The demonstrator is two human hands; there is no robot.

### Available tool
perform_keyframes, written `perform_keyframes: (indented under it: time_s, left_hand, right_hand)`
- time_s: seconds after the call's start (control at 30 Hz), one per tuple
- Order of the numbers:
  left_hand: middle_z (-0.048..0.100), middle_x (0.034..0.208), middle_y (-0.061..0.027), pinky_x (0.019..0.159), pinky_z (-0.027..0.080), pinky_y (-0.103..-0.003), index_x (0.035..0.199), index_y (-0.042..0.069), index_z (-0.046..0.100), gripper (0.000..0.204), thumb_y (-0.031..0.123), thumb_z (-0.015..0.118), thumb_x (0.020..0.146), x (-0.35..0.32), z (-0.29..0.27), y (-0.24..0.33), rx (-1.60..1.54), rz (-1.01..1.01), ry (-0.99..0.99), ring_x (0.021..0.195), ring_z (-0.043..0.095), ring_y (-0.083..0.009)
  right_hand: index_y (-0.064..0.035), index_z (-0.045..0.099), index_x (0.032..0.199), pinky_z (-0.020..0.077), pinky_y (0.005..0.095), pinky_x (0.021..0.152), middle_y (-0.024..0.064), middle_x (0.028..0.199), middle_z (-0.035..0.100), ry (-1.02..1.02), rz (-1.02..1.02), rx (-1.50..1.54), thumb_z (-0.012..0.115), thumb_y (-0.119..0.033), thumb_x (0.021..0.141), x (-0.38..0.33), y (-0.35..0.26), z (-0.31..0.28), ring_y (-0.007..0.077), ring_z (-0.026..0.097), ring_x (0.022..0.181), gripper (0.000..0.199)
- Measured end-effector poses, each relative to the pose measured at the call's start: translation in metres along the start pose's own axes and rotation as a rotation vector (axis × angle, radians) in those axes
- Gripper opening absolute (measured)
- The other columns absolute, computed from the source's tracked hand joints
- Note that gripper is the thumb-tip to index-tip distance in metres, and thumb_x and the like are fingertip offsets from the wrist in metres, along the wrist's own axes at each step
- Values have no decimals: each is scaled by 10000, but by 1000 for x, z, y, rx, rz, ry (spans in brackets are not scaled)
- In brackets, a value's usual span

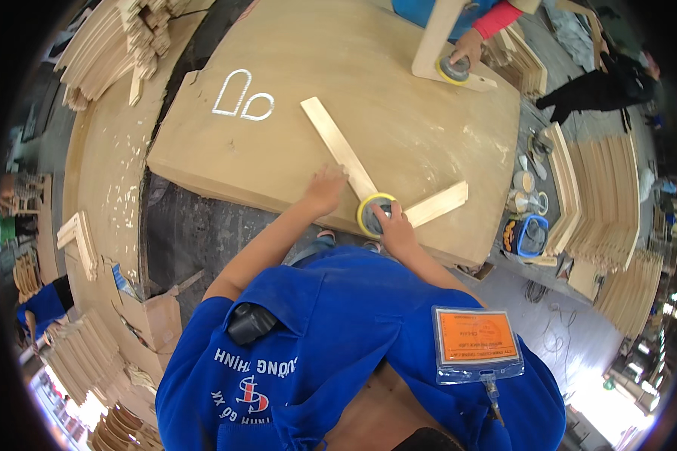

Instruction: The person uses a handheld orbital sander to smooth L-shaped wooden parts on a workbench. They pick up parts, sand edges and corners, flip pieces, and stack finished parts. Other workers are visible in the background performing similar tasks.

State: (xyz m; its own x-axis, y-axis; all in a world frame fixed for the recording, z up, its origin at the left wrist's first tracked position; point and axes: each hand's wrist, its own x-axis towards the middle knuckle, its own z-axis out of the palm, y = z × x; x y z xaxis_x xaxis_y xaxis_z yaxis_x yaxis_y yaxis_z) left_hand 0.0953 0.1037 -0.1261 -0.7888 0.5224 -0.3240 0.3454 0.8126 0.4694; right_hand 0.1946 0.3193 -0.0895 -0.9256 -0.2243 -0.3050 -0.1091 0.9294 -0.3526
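Observation:
A V-shaped pale wooden piece [331,135] lies flat on the brown-covered worktable [278,173], its corner towards me. My right hand [397,228] is wrapped over a round hand sander [376,214] with a yellow rim, which rests on that corner and hides it. My left hand [325,189] lies beside the piece's longer left arm, fingers stretched out, with the fingertips at the wood's edge. Whether they press on the wood, I cannot tell.
Across the table a co-worker's hand [468,49] works a second sander [453,71] on another angled wooden piece [432,45]. At right stand a blue-rimmed tub [532,236] and stacked angled wooden parts [605,199]. More parts [101,56] are piled at far left.

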Motion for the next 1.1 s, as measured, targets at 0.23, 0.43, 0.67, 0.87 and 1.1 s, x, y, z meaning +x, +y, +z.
perform_keyframes:
  time_s: [0.23, 0.43, 0.67, 0.87, 1.1]
  left_hand:
    - [525, 1254, -190, 982, 394, -434, 1227, 19, 527, 480, 9, 510, 747, -92, 8, -65, -233, -136, 339, 1161, 467, -391]
    - [586, 1163, -212, 954, 411, -452, 1209, 12, 546, 455, 30, 511, 756, -170, 43, -80, -300, -294, 251, 1082, 531, -394]
    - [588, 1168, -219, 942, 433, -438, 1211, 20, 562, 463, 58, 521, 751, -197, 64, -80, -410, -405, 123, 1085, 546, -378]
    - [574, 1194, -219, 958, 427, -420, 1218, 24, 559, 463, 91, 543, 760, -186, 55, -90, -391, -402, 5, 1122, 531, -368]
    - [561, 1220, -219, 977, 412, -412, 1219, 32, 561, 453, 123, 550, 776, -140, 31, -101, -329, -252, -18, 1144, 518, -364]
  right_hand:
    - [-250, 415, 1335, 499, 449, 796, 217, 1199, 406, 42, -152, -65, 494, -13, 809, 109, -29, -10, 408, 567, 894, 582]
    - [-258, 379, 1350, 518, 452, 800, 202, 1231, 399, 40, -78, -53, 668, -86, 757, 212, -64, -19, 396, 589, 940, 681]
    - [-263, 353, 1374, 500, 436, 868, 222, 1313, 352, -21, 41, -31, 507, -51, 844, 289, -99, -50, 393, 577, 1027, 592]
    - [-262, 364, 1369, 494, 440, 884, 191, 1318, 333, -48, 7, 3, 488, -56, 850, 272, -102, -41, 377, 564, 1064, 572]
    - [-271, 357, 1387, 492, 451, 870, 237, 1330, 328, -101, 15, 52, 495, -32, 819, 156, -49, -30, 421, 567, 1021, 631]
